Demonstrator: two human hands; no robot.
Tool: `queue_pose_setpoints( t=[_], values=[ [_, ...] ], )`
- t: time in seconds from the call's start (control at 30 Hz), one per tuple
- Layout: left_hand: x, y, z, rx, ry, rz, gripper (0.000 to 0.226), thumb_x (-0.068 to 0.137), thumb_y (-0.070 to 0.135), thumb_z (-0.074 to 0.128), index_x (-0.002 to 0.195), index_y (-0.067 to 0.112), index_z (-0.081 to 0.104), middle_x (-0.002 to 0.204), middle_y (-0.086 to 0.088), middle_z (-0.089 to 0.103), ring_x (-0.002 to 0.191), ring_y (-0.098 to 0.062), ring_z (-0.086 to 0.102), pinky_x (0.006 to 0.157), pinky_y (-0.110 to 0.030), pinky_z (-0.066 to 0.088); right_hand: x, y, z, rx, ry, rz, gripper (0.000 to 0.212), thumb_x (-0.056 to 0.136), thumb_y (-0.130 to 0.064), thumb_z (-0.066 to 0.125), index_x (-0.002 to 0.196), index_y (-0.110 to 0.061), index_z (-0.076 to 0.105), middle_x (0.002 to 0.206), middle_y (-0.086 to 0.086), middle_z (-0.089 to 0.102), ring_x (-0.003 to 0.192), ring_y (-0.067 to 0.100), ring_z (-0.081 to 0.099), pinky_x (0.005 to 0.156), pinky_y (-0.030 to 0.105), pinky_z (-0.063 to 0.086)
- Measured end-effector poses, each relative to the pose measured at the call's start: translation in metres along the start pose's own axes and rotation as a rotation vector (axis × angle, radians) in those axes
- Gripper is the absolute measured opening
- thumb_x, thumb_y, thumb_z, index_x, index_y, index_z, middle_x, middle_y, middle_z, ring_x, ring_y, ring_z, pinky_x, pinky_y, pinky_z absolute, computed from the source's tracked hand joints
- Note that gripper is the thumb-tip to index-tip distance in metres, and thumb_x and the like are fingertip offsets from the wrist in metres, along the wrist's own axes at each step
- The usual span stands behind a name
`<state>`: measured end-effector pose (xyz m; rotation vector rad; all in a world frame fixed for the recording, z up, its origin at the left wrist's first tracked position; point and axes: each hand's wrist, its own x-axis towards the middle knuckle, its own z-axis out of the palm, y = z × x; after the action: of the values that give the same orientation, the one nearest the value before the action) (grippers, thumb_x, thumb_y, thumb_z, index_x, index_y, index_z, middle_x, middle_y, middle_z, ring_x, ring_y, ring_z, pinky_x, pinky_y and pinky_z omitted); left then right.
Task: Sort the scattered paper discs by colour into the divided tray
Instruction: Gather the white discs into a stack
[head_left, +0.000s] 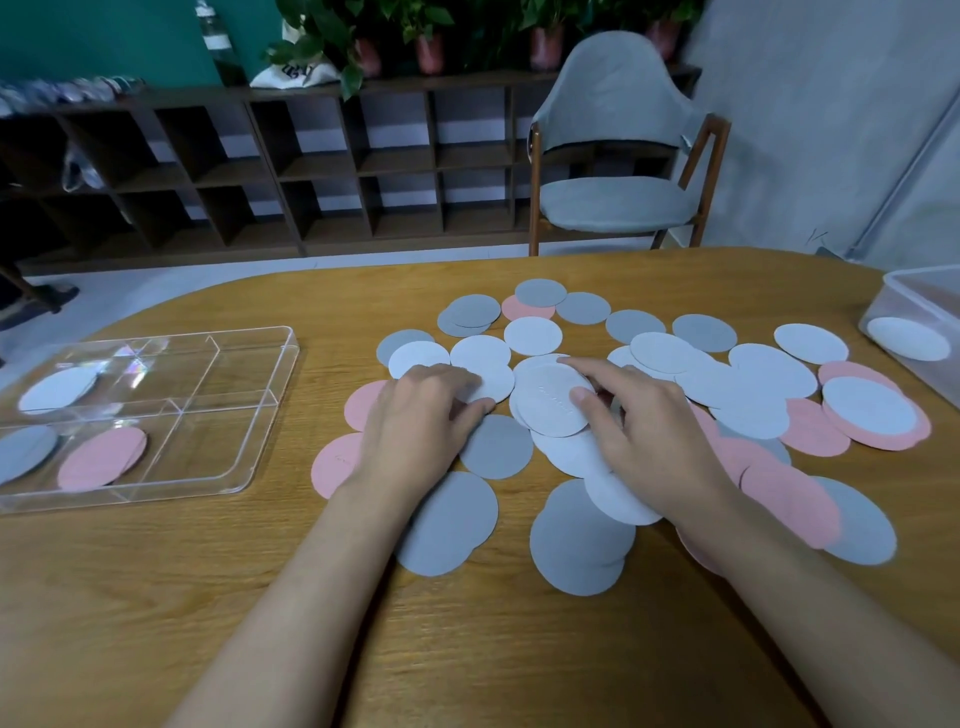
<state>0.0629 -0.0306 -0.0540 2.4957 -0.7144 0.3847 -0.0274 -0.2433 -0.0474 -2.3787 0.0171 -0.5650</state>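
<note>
Paper discs (496, 447) in white, grey and pink lay scattered and overlapping across the middle and right of the wooden table (467, 649). Both bare forearms reached in from the near edge to the centre of the heap. The right hand (641, 421) was turned inward, its thumb pressed flat on the face of a white disc (545, 410) and its forefinger stretched along that disc's far rim, so the disc was pinched between them and sat slightly tilted above the ones beneath. The left hand (415, 415) lay palm down just beside it, with its fingers curled onto the edge of a second white disc (493, 382). Whether it actually had hold of that one could not be made out.

Well to the left stood the clear divided tray (234, 431). Its far left compartment held white discs (57, 389), its near left compartment held a grey disc (21, 452), and the near compartment next to that held pink discs (101, 457). At the table's right edge sat a clear plastic tub (914, 291) with one white disc in it. Beyond the table stood a grey chair (615, 202) and a low dark shelf unit (311, 166) topped with potted plants (431, 31).
</note>
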Motion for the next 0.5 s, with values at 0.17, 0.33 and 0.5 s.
queue_pose_setpoints(
  t=[0.17,0.33,0.5],
  values=[
    [-0.002,0.007,-0.006,0.105,0.109,0.065,0.020,0.105,0.030,0.054,0.097,0.019,0.069,0.074,0.001,0.067,0.070,-0.027,0.062,0.053,-0.035,0.041,0.001,0.000,-0.003,0.027,0.010,0.013,0.031,0.104,-0.018,0.055,0.132,-0.023,0.066,0.106,-0.010,0.073,0.097,0.003,0.058,0.073,0.009,0.042],
    [-0.004,0.014,-0.012,-0.171,0.185,-0.035,0.008,0.101,0.021,0.058,0.102,0.021,0.066,0.078,0.009,0.070,0.069,-0.014,0.066,0.058,-0.032,0.049,0.002,0.001,-0.003,0.033,0.038,0.009,0.030,0.103,-0.017,0.056,0.129,-0.026,0.067,0.095,-0.010,0.071,0.089,0.005,0.062,0.072,0.014,0.045],
    [-0.009,0.022,-0.017,-0.443,0.116,-0.089,0.009,0.092,0.012,0.069,0.095,0.021,0.071,0.079,0.010,0.070,0.074,-0.010,0.064,0.062,-0.010,0.046,0.002,0.001,-0.002,0.057,0.038,-0.001,0.030,0.103,-0.016,0.055,0.128,-0.026,0.067,0.088,-0.009,0.071,0.080,0.006,0.066,0.069,0.017,0.046]
  ],
)
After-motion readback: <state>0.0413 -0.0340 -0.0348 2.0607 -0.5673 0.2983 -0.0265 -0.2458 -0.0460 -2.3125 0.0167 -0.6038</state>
